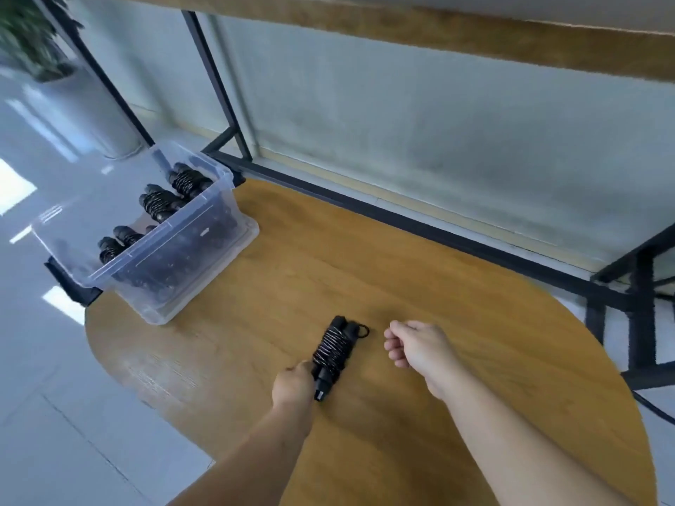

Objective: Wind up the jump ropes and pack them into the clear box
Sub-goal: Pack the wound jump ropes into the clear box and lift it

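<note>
A wound black jump rope [334, 350], its cord wrapped round both handles, is above the wooden table [365, 272] near the front middle. My left hand [294, 387] grips its near handle end. My right hand [416, 345] hovers just right of the bundle, fingers loosely curled, holding nothing. The clear box [190, 250] stands at the table's far left corner. Inside it lie several wound black jump ropes [160, 204].
A black metal frame [401, 220] runs along the table's far edge, with a wooden shelf [475, 34] above. More black framework [639, 323] stands at the right. A white planter [91, 115] is on the pale floor at the left.
</note>
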